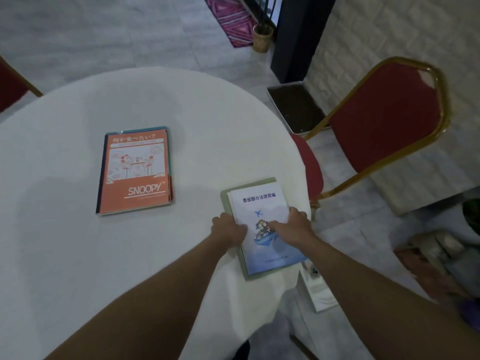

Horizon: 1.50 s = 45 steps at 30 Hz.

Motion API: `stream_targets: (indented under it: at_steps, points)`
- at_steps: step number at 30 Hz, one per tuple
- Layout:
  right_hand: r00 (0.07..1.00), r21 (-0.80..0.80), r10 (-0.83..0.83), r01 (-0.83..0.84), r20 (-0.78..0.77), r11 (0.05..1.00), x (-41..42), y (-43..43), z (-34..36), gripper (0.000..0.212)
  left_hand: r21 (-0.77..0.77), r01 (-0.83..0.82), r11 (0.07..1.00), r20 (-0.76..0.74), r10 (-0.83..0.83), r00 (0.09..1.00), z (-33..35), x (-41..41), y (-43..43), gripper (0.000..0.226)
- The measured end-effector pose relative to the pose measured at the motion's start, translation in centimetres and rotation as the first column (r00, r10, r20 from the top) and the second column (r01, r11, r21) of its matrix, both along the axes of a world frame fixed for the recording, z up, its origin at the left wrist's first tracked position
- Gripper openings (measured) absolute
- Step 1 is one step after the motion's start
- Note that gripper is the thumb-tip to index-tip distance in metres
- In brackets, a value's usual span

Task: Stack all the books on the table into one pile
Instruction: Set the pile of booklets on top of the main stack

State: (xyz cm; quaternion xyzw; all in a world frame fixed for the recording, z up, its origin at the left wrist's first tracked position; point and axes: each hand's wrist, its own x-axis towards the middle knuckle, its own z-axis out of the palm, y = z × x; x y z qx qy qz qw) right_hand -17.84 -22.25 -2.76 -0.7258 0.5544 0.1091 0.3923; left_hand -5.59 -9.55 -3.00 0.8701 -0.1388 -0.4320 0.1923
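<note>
An orange Snoopy book tops a small pile of books near the middle of the round white table. At the table's right edge lies a white and blue booklet with an aeroplane picture, on top of a pale green book. My left hand grips the left edge of these two books. My right hand rests on the booklet's cover, its fingers curled over the right edge. Both books lie flat on the cloth.
A red chair with a gold frame stands close to the table's right side. Another red chair shows at the far left. A dark tray lies on the floor, and a potted plant stands beyond it.
</note>
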Motion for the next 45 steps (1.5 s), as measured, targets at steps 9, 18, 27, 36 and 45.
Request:
stream_targets:
  at_steps: [9,18,27,36,45]
  points:
    - [0.956,0.289,-0.223,0.163,0.189,0.943,-0.7,0.7,-0.6,0.084,-0.186,-0.53,0.827,-0.252,0.481,0.84,-0.3,0.4,1.1,0.071]
    - [0.909,0.264,-0.155,0.053,0.386,0.963,1.9,2.2,1.7,0.062,-0.194,-0.69,0.698,-0.456,0.558,0.693,0.5,1.7,4.1,0.064]
    - [0.722,0.14,-0.114,0.024,0.682,0.99,5.4,3.1,5.0,0.047,-0.666,-0.286,0.689,-0.002,0.382,0.924,5.9,4.9,4.2,0.052]
    - [0.734,0.067,0.003,-0.065,0.68,0.996,3.4,2.8,4.1,0.058,-0.689,0.195,0.698,0.305,0.036,0.952,5.5,5.6,6.4,0.073]
    - [0.732,-0.009,0.158,-0.203,0.663,0.979,3.0,2.1,4.5,0.063,-0.629,0.244,0.738,0.353,-0.008,0.936,5.9,5.5,6.2,0.073]
